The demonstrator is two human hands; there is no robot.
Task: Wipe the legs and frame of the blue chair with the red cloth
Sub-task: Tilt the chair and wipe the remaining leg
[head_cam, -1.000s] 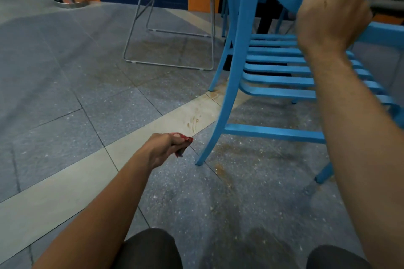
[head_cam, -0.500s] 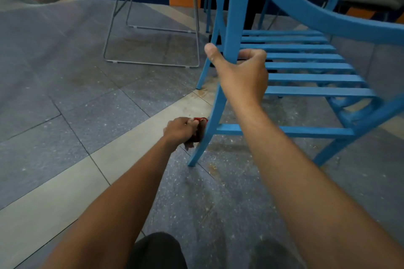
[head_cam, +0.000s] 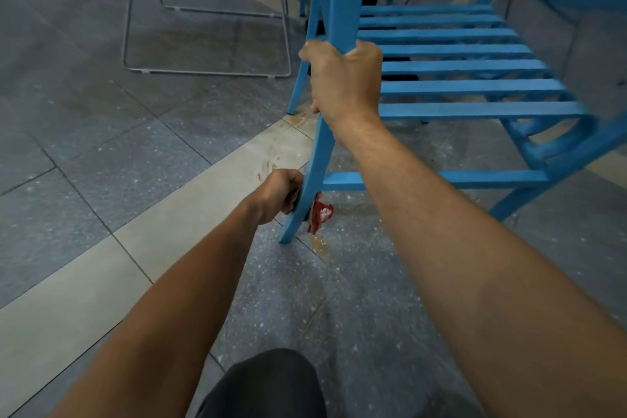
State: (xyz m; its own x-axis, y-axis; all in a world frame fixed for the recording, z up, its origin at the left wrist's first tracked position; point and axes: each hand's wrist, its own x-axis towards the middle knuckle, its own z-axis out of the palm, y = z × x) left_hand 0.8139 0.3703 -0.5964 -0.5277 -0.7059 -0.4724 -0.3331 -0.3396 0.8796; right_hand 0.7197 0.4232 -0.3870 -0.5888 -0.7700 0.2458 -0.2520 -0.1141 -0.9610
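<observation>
The chair (head_cam: 451,88) was painted a matte sky blue, with a seat of flat parallel slats, a curved back sweeping across the upper right of the frame, and slim tapered legs joined low down by a flat rail. It filled the right and centre of the frame, and its near leg (head_cam: 312,180) ran from the top centre down to a foot on the floor at mid-frame. The floor (head_cam: 101,153) was speckled grey tile with dark joints, crossed by a paler beige band running diagonally from lower left toward the centre. Brownish smears marked the band and the tile near the leg's foot.

The right hand (head_cam: 342,78) was wrapped around the near leg above the seat's level, fingers curled fully round it and the thumb on the left side. The left hand (head_cam: 281,192) was closed on the lower part of the same leg, just below the rail, pressing the cloth (head_cam: 319,212) against it. The cloth was red and crumpled, with a small pale patch, and it showed only as a bunch sticking out to the right of the leg; the rest lay hidden behind the leg and the fingers.

In the upper left stood a second chair's thin metal frame (head_cam: 207,41), a bent wire sled base, well apart from the blue one. Orange and dark blue panels ran along the top edge. A dark-clad knee (head_cam: 268,387) sat at the bottom centre.
</observation>
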